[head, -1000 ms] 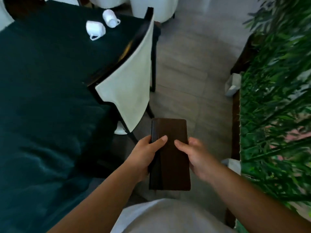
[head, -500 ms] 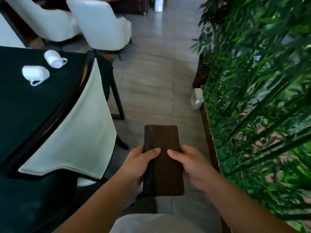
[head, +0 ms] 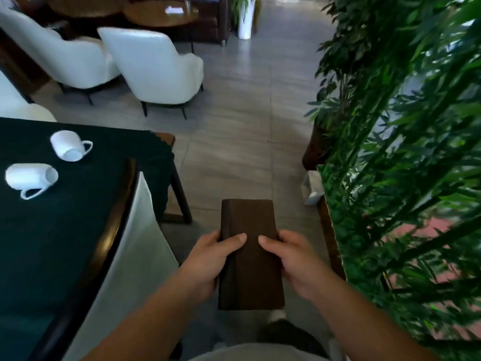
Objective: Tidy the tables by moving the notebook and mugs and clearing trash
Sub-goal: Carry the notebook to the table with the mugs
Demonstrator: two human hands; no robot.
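I hold a closed dark brown notebook flat in front of me over the tiled floor. My left hand grips its spine side, and my right hand grips the opposite edge, both thumbs on the cover. Two white mugs lie on their sides on the dark green table at my left: one mug further back, the other mug nearer the left edge.
A chair with a cream back stands against the table's right side. Two white armchairs stand ahead on the left. A dense green plant wall in a wooden planter runs along the right. A tiled aisle leads forward between them.
My view has lifted and turned forward down the aisle; the table and mugs have slid to the left. Both hands keep the same hold on the notebook.
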